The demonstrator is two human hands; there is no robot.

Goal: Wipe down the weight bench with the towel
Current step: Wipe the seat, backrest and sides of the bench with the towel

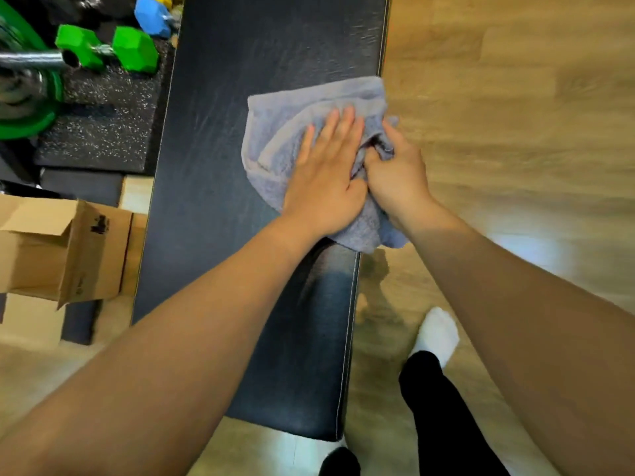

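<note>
A black padded weight bench (220,166) runs from the bottom middle up to the top of the view. A grey-blue towel (275,132) lies on its right half, partly hanging over the right edge. My left hand (326,176) presses flat on the towel with straight fingers. My right hand (395,176) grips a bunched fold of the towel at the bench's right edge, right beside the left hand.
Left of the bench lie a green dumbbell (106,48), a blue dumbbell (153,17), a green weight plate (31,108) on a speckled mat (103,125), and an open cardboard box (65,249). Wooden floor (515,115) spreads to the right. My socked foot (436,334) stands beside the bench.
</note>
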